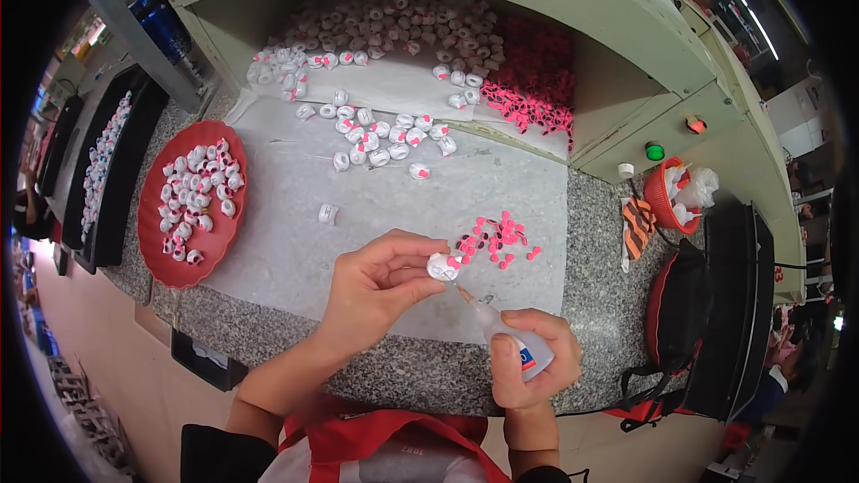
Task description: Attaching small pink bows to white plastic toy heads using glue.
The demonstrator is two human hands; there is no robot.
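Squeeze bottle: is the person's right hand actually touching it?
Touching. The head view shows the right hand gripping the squeeze bottle, its thumb and fingers pressed against the bottle's sides.

Two hands (pixel 369 286) (pixel 548 376), one held bottle (pixel 534 349)

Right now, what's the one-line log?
left hand: holds small rounded white-and-pink piece | right hand: holds translucent plastic bottle | tan nozzle: near piece
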